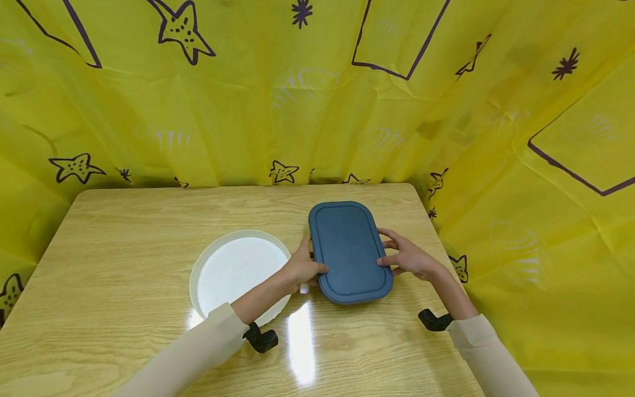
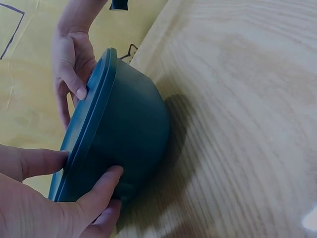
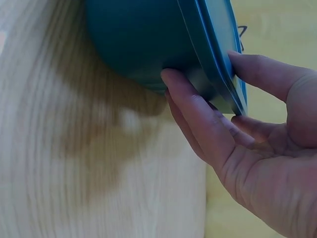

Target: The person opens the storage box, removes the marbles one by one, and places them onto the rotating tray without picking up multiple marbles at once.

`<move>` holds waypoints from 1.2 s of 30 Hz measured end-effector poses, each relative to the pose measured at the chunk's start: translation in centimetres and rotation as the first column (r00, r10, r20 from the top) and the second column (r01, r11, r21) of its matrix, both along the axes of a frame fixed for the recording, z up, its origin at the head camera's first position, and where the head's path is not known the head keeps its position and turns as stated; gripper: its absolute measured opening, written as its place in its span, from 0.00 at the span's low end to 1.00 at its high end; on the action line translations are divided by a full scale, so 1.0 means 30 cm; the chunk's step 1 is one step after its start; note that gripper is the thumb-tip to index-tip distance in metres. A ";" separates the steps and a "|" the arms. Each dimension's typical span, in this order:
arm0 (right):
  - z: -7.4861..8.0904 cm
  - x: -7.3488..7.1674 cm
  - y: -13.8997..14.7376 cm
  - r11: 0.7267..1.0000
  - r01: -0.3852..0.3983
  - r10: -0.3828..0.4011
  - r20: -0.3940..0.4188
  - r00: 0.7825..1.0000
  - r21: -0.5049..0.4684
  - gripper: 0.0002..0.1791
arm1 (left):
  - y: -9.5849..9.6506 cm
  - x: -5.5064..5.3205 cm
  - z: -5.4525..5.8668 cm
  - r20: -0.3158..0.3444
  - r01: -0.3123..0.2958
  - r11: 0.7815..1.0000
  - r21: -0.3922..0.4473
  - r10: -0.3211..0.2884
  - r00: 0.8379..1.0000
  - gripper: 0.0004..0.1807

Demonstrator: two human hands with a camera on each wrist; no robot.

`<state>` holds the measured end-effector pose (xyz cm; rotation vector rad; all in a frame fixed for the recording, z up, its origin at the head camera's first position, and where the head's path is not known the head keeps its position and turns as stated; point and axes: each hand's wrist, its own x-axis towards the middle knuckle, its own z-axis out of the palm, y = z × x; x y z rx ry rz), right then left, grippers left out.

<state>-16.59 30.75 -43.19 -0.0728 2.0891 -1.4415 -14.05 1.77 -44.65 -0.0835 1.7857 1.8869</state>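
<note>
A dark blue lidded food container, rectangular with rounded corners, is held between both hands near the right side of the table. My left hand grips its left rim, thumb on the lid and fingers under the edge against the side wall. On the opposite rim, my right hand pinches the container the same way. The lid sits on the body in the right wrist view. A shadow falls on the wood beside the body in the left wrist view; whether the base touches the table cannot be told.
A round white tray with a low rim lies left of the container, partly behind the left forearm. The wooden table has its right edge close to the right hand. A yellow patterned curtain hangs behind and at both sides.
</note>
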 end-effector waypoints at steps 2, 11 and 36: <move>-0.001 0.012 -0.004 1.000 0.004 -0.004 -0.001 1.000 -0.008 0.49 | -0.004 0.011 0.000 -0.003 0.000 1.000 0.006 0.000 1.000 0.53; -0.018 0.058 -0.022 0.999 0.008 -0.008 -0.004 1.000 -0.036 0.47 | -0.025 0.059 -0.003 0.001 0.000 1.000 0.014 0.000 1.000 0.54; -0.031 0.132 -0.040 0.997 0.042 -0.042 0.008 0.999 -0.057 0.48 | -0.035 0.116 -0.024 -0.036 0.037 0.999 0.002 -0.037 0.999 0.53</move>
